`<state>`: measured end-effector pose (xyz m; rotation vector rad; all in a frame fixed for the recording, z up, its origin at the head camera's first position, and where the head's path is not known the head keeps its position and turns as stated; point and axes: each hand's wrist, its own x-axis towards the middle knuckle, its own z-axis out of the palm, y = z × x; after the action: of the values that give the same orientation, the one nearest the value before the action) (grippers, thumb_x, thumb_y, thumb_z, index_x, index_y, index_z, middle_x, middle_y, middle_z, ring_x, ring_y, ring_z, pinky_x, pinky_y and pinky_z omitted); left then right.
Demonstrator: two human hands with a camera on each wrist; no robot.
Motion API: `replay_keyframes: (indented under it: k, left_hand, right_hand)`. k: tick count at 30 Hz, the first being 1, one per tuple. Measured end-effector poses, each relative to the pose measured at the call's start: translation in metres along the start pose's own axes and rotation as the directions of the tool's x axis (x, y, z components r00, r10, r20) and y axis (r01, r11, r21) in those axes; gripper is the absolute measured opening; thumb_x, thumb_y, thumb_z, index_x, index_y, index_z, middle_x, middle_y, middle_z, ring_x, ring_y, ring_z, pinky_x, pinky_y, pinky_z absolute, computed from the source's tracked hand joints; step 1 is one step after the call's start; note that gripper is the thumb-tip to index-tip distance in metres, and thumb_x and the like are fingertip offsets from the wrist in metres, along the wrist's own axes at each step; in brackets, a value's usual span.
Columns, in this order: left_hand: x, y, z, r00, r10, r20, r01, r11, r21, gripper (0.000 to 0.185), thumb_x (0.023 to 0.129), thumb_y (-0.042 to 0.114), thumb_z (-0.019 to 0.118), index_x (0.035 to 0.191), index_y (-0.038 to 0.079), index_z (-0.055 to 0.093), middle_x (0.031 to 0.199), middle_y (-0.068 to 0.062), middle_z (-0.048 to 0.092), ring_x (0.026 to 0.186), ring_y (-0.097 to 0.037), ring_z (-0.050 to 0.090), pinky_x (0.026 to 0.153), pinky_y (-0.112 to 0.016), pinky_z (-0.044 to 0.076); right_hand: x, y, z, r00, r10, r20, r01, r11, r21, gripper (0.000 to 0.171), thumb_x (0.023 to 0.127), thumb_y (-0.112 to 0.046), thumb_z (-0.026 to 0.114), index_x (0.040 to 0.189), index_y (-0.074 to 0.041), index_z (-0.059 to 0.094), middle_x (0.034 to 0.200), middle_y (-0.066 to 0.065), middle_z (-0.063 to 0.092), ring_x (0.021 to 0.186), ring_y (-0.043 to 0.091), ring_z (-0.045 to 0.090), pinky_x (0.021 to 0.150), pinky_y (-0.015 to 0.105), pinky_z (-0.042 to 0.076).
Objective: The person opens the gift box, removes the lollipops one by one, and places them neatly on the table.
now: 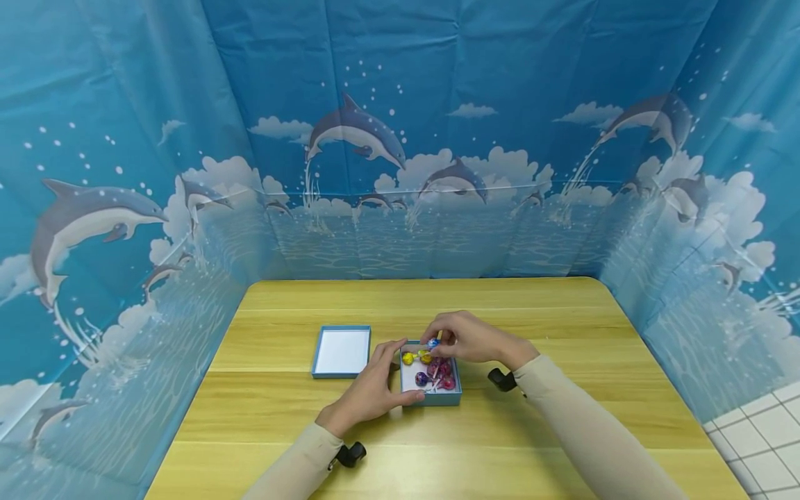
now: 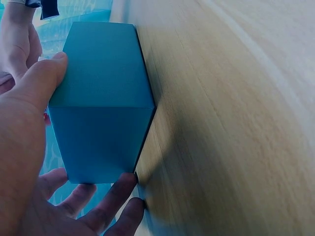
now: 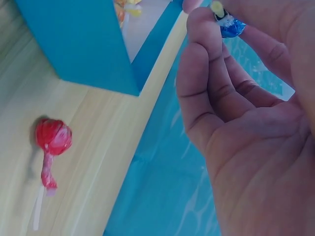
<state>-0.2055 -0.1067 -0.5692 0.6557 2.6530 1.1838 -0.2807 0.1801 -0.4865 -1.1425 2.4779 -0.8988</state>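
Note:
A blue open box [image 1: 440, 399] with a white inside holds several wrapped lollipops, among them a yellow one [image 1: 408, 358], a purple one [image 1: 421, 379] and dark red ones. My left hand [image 1: 373, 389] grips the box from its left side. Its thumb [image 2: 51, 73] lies against the front wall, and the other fingers spread along the left side toward the back. Over the box's back part, my right hand [image 1: 473, 340] pinches a blue lollipop [image 1: 433, 343] between thumb and fingertips. In the right wrist view the fingers partly hide that blue wrapper [image 3: 232, 29].
A shallow blue lid [image 1: 342, 352] with a white inside lies left of the box. A red lollipop [image 3: 53, 137] rests on the wooden table [image 1: 300, 298] beside the box. Dolphin-printed curtains [image 1: 425, 236] stand behind the table and along both sides.

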Motion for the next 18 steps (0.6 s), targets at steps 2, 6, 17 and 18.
replay_keyframes:
  k: [2, 6, 17, 18]
  left_hand:
    - [0.000, 0.000, 0.000, 1.000, -0.001, -0.001, 0.001, 1.000, -0.003, 0.114, 0.101, 0.065, 0.087, 0.186, 0.018, 0.027, 0.184, -0.014, 0.038, 0.159, -0.040, 0.058, 0.132, -0.065, 0.051]
    - [0.000, 0.000, 0.001, 1.000, -0.004, -0.002, 0.004, 1.000, 0.001, 0.115, 0.101, 0.066, 0.087, 0.186, 0.018, 0.027, 0.184, -0.014, 0.038, 0.159, -0.040, 0.058, 0.132, -0.065, 0.051]
    - [0.000, 0.000, 0.002, 1.000, -0.015, -0.015, 0.015, 1.000, 0.010, 0.116, 0.099, 0.066, 0.089, 0.186, 0.020, 0.028, 0.184, -0.014, 0.039, 0.159, -0.039, 0.058, 0.133, -0.064, 0.050]
    - [0.000, 0.000, 0.002, 1.000, -0.015, -0.016, 0.015, 1.000, 0.012, 0.116, 0.099, 0.065, 0.089, 0.186, 0.020, 0.028, 0.183, -0.014, 0.039, 0.159, -0.039, 0.058, 0.133, -0.064, 0.050]
  right_hand:
    - [-0.003, 0.003, -0.001, 1.000, 0.007, -0.005, -0.007, 1.000, 0.010, 0.021, 0.114, -0.017, 0.078, 0.134, -0.012, 0.085, 0.127, 0.005, 0.081, 0.092, 0.003, 0.075, 0.085, 0.027, 0.066]
    - [-0.008, 0.010, -0.003, 0.999, 0.016, -0.029, -0.016, 1.000, 0.003, 0.023, 0.114, -0.018, 0.079, 0.135, -0.012, 0.085, 0.129, 0.007, 0.083, 0.093, 0.005, 0.074, 0.084, 0.027, 0.065]
    - [-0.028, 0.030, -0.006, 0.993, 0.068, -0.091, -0.071, 0.997, -0.029, 0.022, 0.112, -0.014, 0.081, 0.133, -0.008, 0.082, 0.120, 0.004, 0.084, 0.096, 0.006, 0.074, 0.090, 0.028, 0.067]
    - [-0.030, 0.032, -0.006, 0.993, 0.072, -0.095, -0.076, 0.997, -0.030, 0.022, 0.111, -0.015, 0.082, 0.132, -0.009, 0.083, 0.118, 0.002, 0.084, 0.096, 0.005, 0.073, 0.089, 0.028, 0.066]
